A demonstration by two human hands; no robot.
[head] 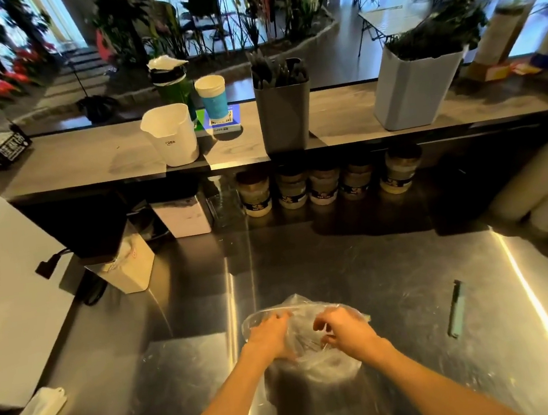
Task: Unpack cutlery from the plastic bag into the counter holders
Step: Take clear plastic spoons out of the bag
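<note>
Plastic bag (309, 351): clear, crumpled, upright on the steel counter (189, 373), dark contents dim through the film; mouth bunched between both hands.
Left hand (270, 337): on the bag's left upper edge, fingers curled into the film, grasping it.
Right hand (346, 331): on the bag's right upper side, fingertips pinching a fold of film.
Pen-like tool (455, 309): flat on the counter, well right of the right hand.
White appliance (2, 285): far left of the left hand.
Jars (324, 182): row under the raised shelf, beyond both hands.
White jug (172, 133): on the shelf (87, 161), beyond and left of the left hand.
Dark grey holder (284, 109): on the shelf, straight beyond the hands, dark cutlery handles standing in it.
Pale grey holder (415, 90): on the shelf, beyond and right of the right hand, dark contents blurred.
Blue-labelled cup (212, 97): between jug and dark holder.
</note>
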